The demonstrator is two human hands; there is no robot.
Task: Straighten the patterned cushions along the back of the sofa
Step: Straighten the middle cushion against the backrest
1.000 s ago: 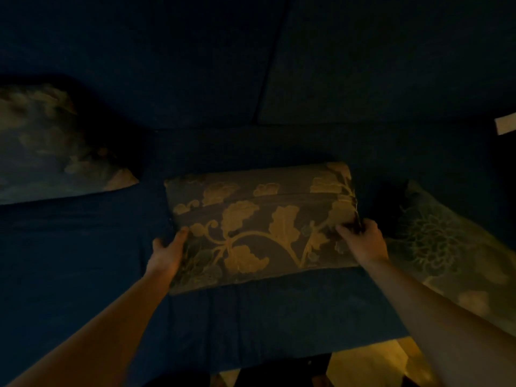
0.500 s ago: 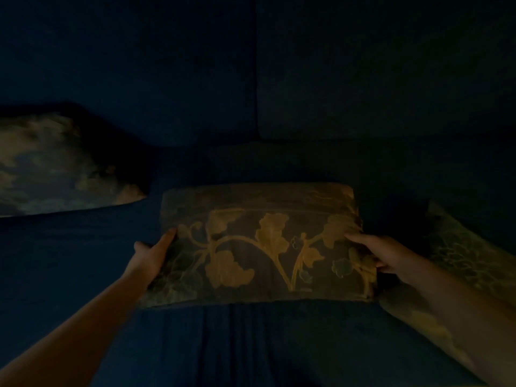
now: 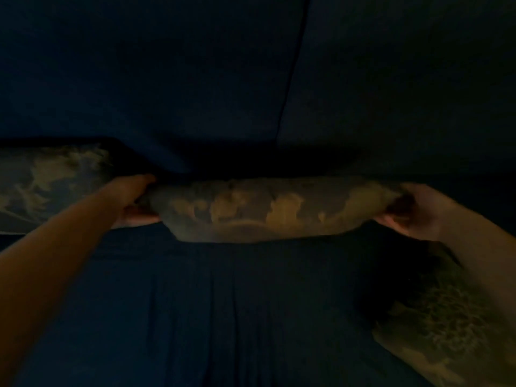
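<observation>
A dark cushion with a gold leaf pattern (image 3: 268,212) hangs just above the blue sofa seat, seen almost edge-on and blurred. My left hand (image 3: 134,201) grips its left end and my right hand (image 3: 410,210) grips its right end. A second patterned cushion (image 3: 50,188) leans against the sofa back at the far left. A third one (image 3: 444,331) lies flat on the seat at the lower right, partly under my right forearm.
The dark blue sofa back (image 3: 195,79) rises behind the held cushion, with a seam between two back pads. The blue seat (image 3: 223,317) stretches toward me. The light is very dim.
Both hands have lifted the middle cushion off the seat and carried it back toward the sofa back, tipping it so only its edge shows. The view has moved closer.
</observation>
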